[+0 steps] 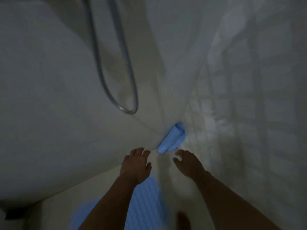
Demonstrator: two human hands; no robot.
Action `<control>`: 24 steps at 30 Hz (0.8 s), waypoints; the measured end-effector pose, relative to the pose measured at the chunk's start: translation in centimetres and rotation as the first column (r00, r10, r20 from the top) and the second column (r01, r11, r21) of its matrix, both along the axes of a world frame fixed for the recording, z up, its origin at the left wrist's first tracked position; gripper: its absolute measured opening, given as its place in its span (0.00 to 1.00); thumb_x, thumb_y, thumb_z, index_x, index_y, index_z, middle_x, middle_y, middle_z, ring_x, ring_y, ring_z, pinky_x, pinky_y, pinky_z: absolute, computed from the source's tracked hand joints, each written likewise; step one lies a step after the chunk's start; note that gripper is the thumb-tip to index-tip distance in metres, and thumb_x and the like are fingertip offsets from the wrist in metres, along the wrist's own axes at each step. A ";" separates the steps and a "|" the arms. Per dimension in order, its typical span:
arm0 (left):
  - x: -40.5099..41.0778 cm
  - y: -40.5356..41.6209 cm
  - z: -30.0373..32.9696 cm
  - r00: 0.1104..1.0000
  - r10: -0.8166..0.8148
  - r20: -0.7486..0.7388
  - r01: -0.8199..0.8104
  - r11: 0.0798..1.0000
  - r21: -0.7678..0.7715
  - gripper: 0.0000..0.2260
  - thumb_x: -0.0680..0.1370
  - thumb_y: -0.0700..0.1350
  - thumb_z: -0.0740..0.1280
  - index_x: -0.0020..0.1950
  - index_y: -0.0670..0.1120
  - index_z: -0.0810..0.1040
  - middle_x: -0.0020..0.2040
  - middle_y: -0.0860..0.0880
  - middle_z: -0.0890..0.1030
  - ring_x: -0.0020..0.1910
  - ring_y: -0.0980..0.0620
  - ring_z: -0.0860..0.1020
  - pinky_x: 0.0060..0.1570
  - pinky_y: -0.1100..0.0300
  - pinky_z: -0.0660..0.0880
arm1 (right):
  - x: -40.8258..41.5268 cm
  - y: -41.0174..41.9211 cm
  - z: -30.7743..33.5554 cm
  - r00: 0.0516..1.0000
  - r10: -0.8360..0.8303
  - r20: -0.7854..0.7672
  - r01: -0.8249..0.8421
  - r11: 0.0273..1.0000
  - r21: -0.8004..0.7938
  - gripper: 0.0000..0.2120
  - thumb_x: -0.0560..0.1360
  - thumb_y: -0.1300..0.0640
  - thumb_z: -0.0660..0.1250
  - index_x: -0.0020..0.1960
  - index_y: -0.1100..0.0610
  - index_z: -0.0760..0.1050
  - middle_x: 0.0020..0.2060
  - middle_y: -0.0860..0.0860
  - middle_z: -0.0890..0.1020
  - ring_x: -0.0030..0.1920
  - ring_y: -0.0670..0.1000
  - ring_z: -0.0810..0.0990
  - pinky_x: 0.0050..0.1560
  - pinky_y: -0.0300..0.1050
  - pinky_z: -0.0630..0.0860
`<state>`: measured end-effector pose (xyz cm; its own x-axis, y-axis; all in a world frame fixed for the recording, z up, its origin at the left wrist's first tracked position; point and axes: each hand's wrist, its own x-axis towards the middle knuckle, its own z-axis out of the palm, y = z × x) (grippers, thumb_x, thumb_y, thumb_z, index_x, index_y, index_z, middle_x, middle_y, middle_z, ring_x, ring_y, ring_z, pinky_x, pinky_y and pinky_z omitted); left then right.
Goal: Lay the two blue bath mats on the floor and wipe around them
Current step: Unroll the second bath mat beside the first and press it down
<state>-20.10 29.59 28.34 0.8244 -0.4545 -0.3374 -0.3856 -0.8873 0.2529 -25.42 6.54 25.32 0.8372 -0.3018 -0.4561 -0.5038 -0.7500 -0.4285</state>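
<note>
Dim bathroom, seen from above. Left hand [135, 165] and right hand [187, 163] both stretched forward, fingers spread and relaxed, gripping nothing, set a little apart. Just beyond the fingertips, a rolled blue bath mat [171, 138] propped in the far corner where the floor [169, 176] meets the wall. Nearer, under the forearms, a second blue bath mat [142, 205] spread flat on the floor. Far left, a shower hose [127, 80] hanging in a loop.

Home bathroom: shower hose [116, 63], bathtub [49, 97]
</note>
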 end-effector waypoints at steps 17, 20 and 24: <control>22.9 -28.9 -28.8 0.973 0.066 -0.223 -0.080 0.995 -0.055 0.35 0.80 0.49 0.67 0.84 0.50 0.55 0.83 0.47 0.59 0.74 0.40 0.69 0.70 0.43 0.69 | 24.3 -19.0 -28.3 0.996 0.051 -0.069 -0.042 0.991 0.124 0.37 0.81 0.58 0.63 0.83 0.49 0.47 0.66 0.64 0.77 0.61 0.65 0.79 0.62 0.58 0.78; 23.3 -28.3 -31.4 0.976 0.079 -0.201 -0.093 0.994 -0.060 0.33 0.82 0.48 0.65 0.84 0.51 0.53 0.84 0.47 0.58 0.75 0.40 0.68 0.72 0.42 0.68 | 26.4 -19.1 -31.7 0.998 -0.020 -0.065 0.032 0.983 0.180 0.41 0.80 0.52 0.69 0.84 0.51 0.46 0.72 0.62 0.72 0.67 0.64 0.76 0.64 0.57 0.77; 22.0 -26.1 -34.0 0.960 0.168 -0.225 -0.199 0.973 -0.119 0.34 0.81 0.43 0.65 0.84 0.50 0.55 0.83 0.48 0.60 0.76 0.41 0.68 0.73 0.42 0.68 | 24.3 -18.4 -35.4 0.990 -0.138 0.023 0.134 0.983 0.125 0.24 0.78 0.51 0.73 0.68 0.59 0.70 0.63 0.61 0.78 0.62 0.61 0.79 0.56 0.49 0.76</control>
